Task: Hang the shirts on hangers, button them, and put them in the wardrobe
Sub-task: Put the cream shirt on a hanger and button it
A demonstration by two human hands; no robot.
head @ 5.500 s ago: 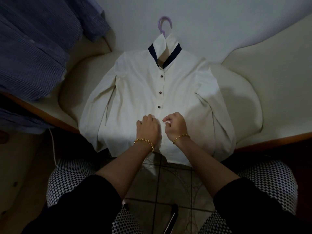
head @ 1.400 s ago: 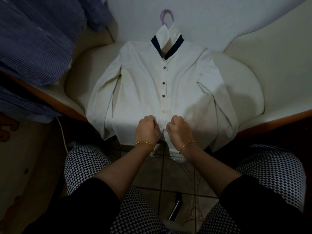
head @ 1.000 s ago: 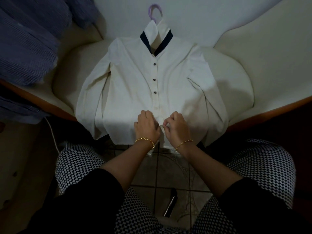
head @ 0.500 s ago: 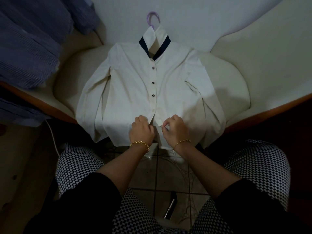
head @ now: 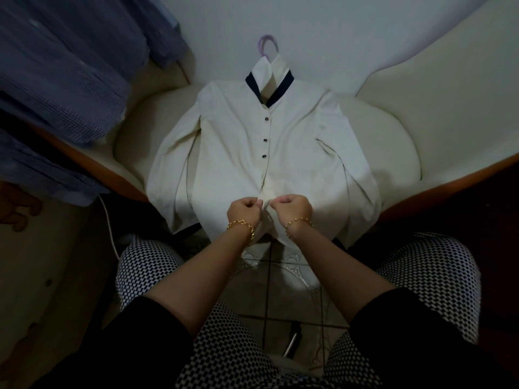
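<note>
White shirt [head: 233,153] with dark collar band, spread front-up on the cream seat [head: 393,141], collar at the far side, hem hanging over the near edge. Lilac hanger hook [head: 265,47] showing beyond the collar. Three dark buttons [head: 265,140] visible down the placket. Left hand [head: 244,210] and right hand [head: 293,207] close together at the lower placket, fingers curled, each pinching the cloth. Blue checked garments [head: 56,80] at far left.

Matt cream cloth shirt [head: 233,153], glossy lilac plastic hanger [head: 264,46], smooth cream seat [head: 393,153].
</note>
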